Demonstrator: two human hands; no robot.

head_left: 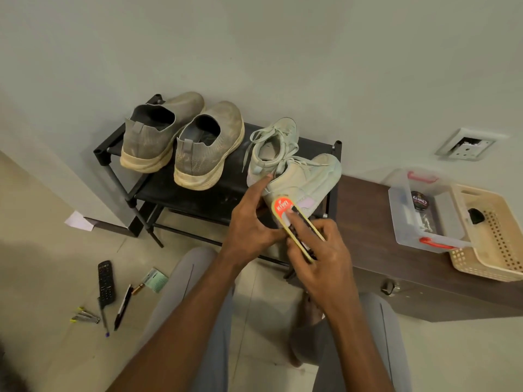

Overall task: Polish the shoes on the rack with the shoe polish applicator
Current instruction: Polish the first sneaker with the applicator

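A: Right hand (319, 250) grips the long yellow-edged shoe polish applicator with the orange round label (294, 222), fingers curled round its body, index finger laid flat along the top. Applicator's orange end is at the heel side of the pale mint lace-up sneaker (304, 176) tipped on its side at the right end of the black metal shoe rack (181, 193).

B: Left hand (252, 219)?

A: Index finger points out straight, tip touching the pale sneaker's collar. The other fingers are curled by the applicator; can't tell if they actually hold it. Looks like it steadies the shoe.

B: How to do this step well?

A: My read: keep the left hand bracing the sneaker so it doesn't slide off the rack edge, press the sponge face flat, even strokes heel to toe. Can't see the sponge side.

B: Anything in the way?

A: The loose pale laces (254, 142) of the second mint sneaker (276, 142) just behind could catch polish. The pair of grey knit slip-on shoes with cream soles (184, 137) sits further left on the rack, apart, not polished yet by the look.

B: Around?

A: Brown wooden cabinet (368, 222) right of the rack, holding a clear plastic box with red handles (424, 219), a black round polish tin (419, 200) inside, and a beige perforated basket (492, 241). On the floor left: black remote control (106, 281), pens (123, 306).
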